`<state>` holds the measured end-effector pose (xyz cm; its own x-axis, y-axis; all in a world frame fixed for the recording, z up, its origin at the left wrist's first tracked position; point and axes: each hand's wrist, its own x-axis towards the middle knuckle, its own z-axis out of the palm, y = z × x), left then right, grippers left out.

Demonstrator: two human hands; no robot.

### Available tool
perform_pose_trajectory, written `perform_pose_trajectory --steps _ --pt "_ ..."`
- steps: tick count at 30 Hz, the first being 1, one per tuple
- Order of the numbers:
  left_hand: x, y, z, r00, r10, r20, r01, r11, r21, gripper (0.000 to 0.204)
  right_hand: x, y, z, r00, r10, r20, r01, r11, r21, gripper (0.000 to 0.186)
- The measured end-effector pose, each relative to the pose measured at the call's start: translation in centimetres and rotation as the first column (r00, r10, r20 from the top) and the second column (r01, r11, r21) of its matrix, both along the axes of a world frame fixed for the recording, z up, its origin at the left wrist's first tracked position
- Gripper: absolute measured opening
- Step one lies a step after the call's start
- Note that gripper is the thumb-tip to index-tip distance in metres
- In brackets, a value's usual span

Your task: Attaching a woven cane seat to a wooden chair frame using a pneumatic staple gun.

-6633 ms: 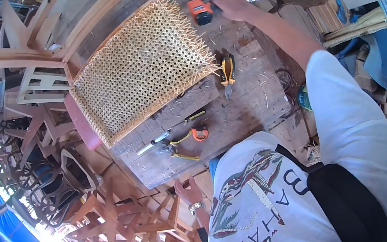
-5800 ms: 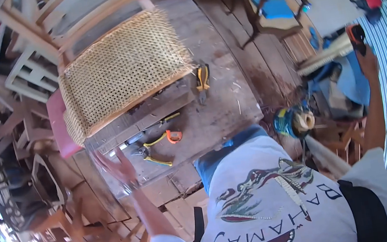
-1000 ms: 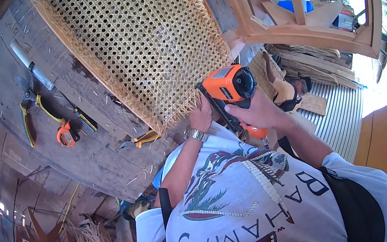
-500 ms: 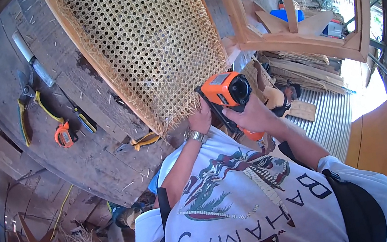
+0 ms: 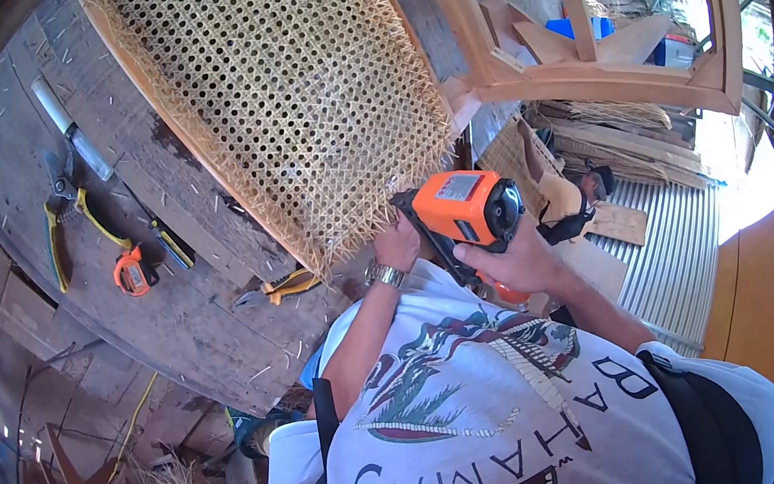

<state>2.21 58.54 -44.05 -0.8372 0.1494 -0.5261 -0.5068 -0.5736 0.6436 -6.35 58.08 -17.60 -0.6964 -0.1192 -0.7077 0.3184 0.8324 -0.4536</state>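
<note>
In my right hand [image 5: 524, 266] is an orange and black pneumatic nail gun [image 5: 461, 198], my fingers wrapped around its grip. Its black nose rests at or just above the near edge of a woven cane panel [image 5: 304, 103]; exact contact is hard to tell. The panel has a light wooden frame and frayed cane ends along its sides. My left hand [image 5: 395, 244], with a metal watch on the wrist, is closed at that same near edge, close beside the nose. Part of its fingers is hidden. Pliers with yellow handles [image 5: 291, 285] lie by the panel's near left corner.
Left on the wooden table [image 5: 217, 320] lie pruning shears [image 5: 62, 182], an orange tape measure [image 5: 133, 273], a screwdriver [image 5: 171, 244] and a knife [image 5: 76, 134]. A bare wooden chair frame [image 5: 584, 79] stands at right. Beyond the nail gun, a person [image 5: 563, 199] is lower down.
The nail gun and right hand have shifted slightly right and down, the gun turning a little. The left hand stays at the panel edge. The view has shifted slightly.
</note>
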Motion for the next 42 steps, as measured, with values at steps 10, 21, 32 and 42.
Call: perform_pose_trajectory --steps 10,21,32,42 --pt "2.1 -7.4 5.6 0.972 0.118 0.205 -0.184 0.922 0.341 0.033 -0.4 1.3 -0.1 0.998 -0.044 0.040 0.042 0.997 0.062 0.033" --pt "0.9 -8.9 7.0 0.890 0.099 0.445 -0.258 0.914 0.314 0.062 -0.3 1.5 -0.9 0.993 0.122 -0.006 -0.122 0.991 -0.047 0.042" --pt "0.5 -8.7 7.6 0.919 0.043 0.391 -0.051 0.999 0.011 0.049 0.6 0.0 -2.4 0.994 0.105 -0.028 -0.107 0.991 -0.076 0.030" --pt "2.4 -6.8 4.5 0.995 0.072 0.075 -0.038 0.921 -0.387 0.037 0.1 -2.5 -2.2 0.985 0.004 0.172 -0.024 0.993 0.112 0.028"
